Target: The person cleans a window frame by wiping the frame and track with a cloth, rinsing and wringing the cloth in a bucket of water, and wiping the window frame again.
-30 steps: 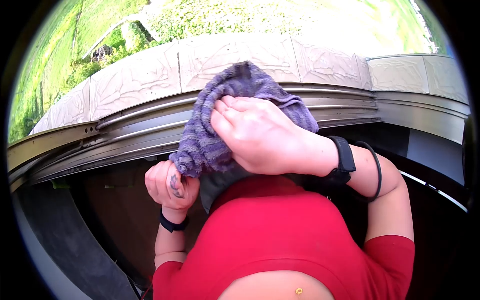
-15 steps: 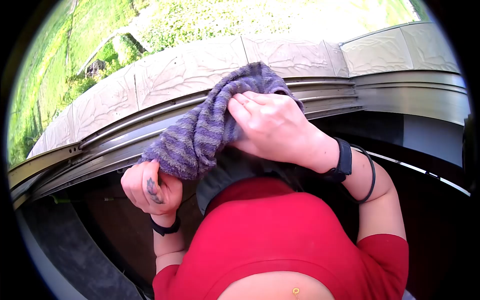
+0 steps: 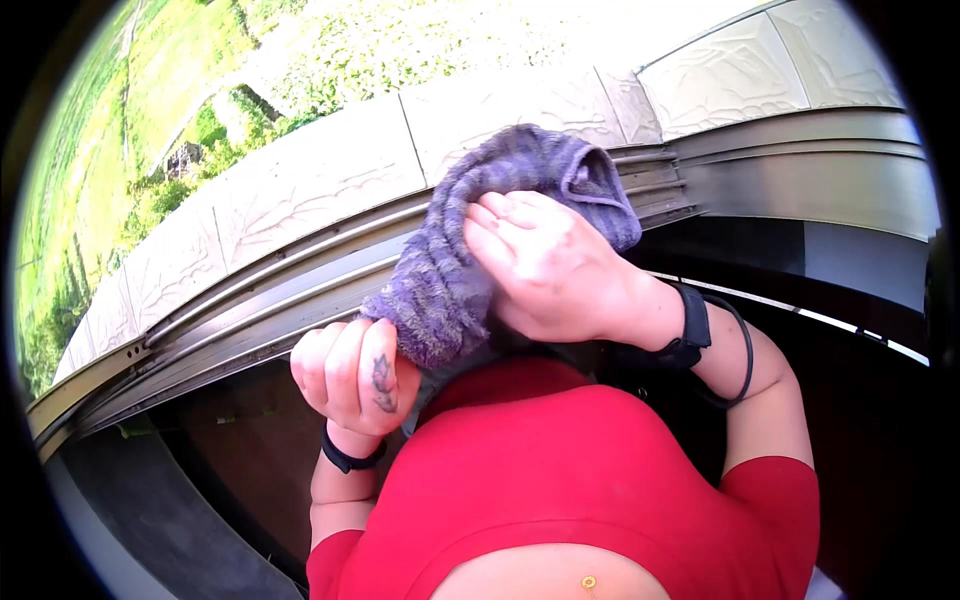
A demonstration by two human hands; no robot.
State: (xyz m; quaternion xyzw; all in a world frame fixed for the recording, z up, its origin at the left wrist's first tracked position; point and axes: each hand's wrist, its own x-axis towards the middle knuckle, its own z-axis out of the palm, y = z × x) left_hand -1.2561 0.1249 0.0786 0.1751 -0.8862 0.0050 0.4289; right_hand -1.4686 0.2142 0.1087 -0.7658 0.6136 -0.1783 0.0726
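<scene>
A purple and grey striped terry cloth (image 3: 440, 270) is bunched between my two hands, above the metal window track. My left hand (image 3: 355, 378) is closed around its lower left end. Higher up and to the right, my right hand (image 3: 550, 265) grips the cloth's middle, fingers curled into the folds. One hemmed edge of the cloth hangs loose past the right knuckles. My right fingertips are partly hidden in the fabric.
A metal sliding track (image 3: 270, 318) with several rails runs across in front of me. Beyond it is a pale textured ledge (image 3: 320, 185), with greenery far below outside. A metal side frame (image 3: 800, 165) stands at the right.
My left hand has moved right and slightly down, closer to my right hand, bunching the cloth. The cloth's loose edge now sticks out farther right. The view has shifted a little.
</scene>
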